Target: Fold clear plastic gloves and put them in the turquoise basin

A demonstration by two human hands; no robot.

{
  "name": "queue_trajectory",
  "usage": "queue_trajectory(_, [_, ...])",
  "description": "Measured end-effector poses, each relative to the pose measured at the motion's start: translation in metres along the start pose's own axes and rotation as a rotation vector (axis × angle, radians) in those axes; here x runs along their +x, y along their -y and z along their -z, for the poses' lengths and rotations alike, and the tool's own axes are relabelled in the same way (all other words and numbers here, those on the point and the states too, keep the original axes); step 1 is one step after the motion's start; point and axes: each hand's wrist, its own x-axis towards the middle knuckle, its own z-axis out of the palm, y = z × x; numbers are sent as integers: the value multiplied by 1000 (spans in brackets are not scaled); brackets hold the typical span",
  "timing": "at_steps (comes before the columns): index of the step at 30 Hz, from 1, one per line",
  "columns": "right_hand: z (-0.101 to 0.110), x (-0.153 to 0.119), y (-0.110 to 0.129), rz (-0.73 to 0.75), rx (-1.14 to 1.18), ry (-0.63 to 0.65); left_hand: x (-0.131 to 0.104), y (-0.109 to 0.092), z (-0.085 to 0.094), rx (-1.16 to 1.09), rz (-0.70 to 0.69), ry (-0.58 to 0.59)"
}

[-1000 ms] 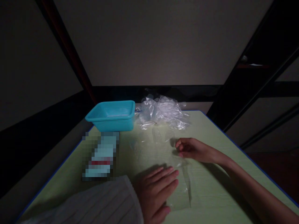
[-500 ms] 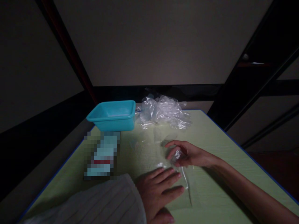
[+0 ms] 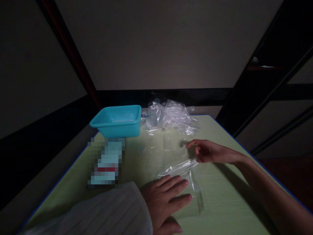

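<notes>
A thin, clear plastic disposable glove lies spread on the table, hard to see against the surface. My left hand presses flat on its near part, fingers outstretched. At the glove's right side, my right hand pinches its film between thumb and fingers, with the index finger extended. The film is lifted and drawn into shiny folds between the two hands. One finger-shaped piece of clear plastic shows flat beyond the folds.
A crumpled heap of clear plastic gloves sits at the table's far edge. Left of it stands a turquoise plastic basin. A blurred-out flat object lies in front of the basin. The green-topped table has a blue edge.
My right hand has moved right and slightly away from me, pulling the plastic into a taut, raised fold. My left hand has stayed flat in place.
</notes>
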Motion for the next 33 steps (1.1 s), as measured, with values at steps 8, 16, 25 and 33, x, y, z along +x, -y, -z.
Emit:
queue_trajectory(8, [16,-10,2,-35,-354,-129,-2,1,-2,0,-7,-28])
queue_trajectory(16, [12,-5,-4,-140,-873,-446,-1,0,2,-10,-16,-3])
queue_trajectory(25, [-26,1,16,295,-1046,-215,-2,3,-2,-24,-140,14])
queue_trajectory(33, [-36,8,13,283,-1080,-91,-5,0,-5,-48,-218,-4])
